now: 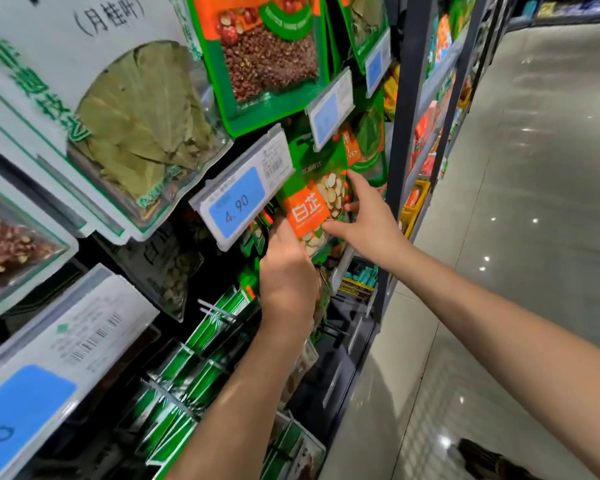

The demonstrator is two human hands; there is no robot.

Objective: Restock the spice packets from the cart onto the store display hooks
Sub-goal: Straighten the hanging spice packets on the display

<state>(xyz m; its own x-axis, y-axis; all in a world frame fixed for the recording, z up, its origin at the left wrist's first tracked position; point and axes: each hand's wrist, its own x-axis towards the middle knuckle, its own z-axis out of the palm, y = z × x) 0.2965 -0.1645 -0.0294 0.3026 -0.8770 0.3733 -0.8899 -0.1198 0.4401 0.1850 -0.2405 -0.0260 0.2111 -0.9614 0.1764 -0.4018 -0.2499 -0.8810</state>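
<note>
Packets of dried bay leaves [136,116] fill the left of the view, white and green glossy pouches with clear windows that show flat, brittle leaves. Below them bare wire hooks [215,310] jut out over rows of slim green packets. A clear plastic price tag [243,192] with a blue panel reading 4.90 hangs in front. Above it is a green and orange pouch of reddish peppercorns [267,57]. The left hand [288,271] reaches up from below, its fingers curled round the bottom of the spice packet [312,202]. This is a green film pouch with an orange label and a window onto pale, round dried slices, held up against the display just right of the price tag. Its top runs up behind another tag, so whether it sits on a hook cannot be told. The right hand [368,216] pinches the packet's lower right edge, thumb on the front and forefinger stretched up its side. The pouch looks light and floppy, its film slick, its contents likely to crack if squeezed. It is probably best held by the sealed edges, near the top hole. A dark metal shelf upright [406,98] stands to the right, and beyond it is a shiny tiled floor [534,202].
</note>
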